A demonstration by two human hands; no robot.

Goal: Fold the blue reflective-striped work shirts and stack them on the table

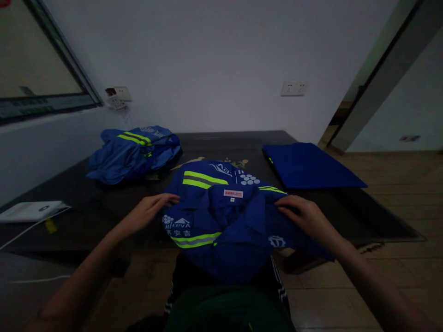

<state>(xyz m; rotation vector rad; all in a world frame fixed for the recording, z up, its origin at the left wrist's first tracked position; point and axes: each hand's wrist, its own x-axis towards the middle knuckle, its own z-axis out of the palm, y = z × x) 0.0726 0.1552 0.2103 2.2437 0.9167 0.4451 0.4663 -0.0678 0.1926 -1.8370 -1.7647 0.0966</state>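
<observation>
A blue work shirt (221,216) with yellow-green reflective stripes lies at the near edge of the dark table (86,207) and hangs over it toward my lap. My left hand (148,210) rests flat on the shirt's left edge, fingers stretched out. My right hand (302,214) lies on the shirt's right shoulder, fingers spread on the cloth. A red-and-white label (233,193) shows at the collar between the hands.
A crumpled heap of similar blue shirts (133,152) lies at the back left. A neatly folded blue garment (308,166) sits at the back right. A white device (31,210) with a cable lies at the left edge. Wooden floor lies to the right.
</observation>
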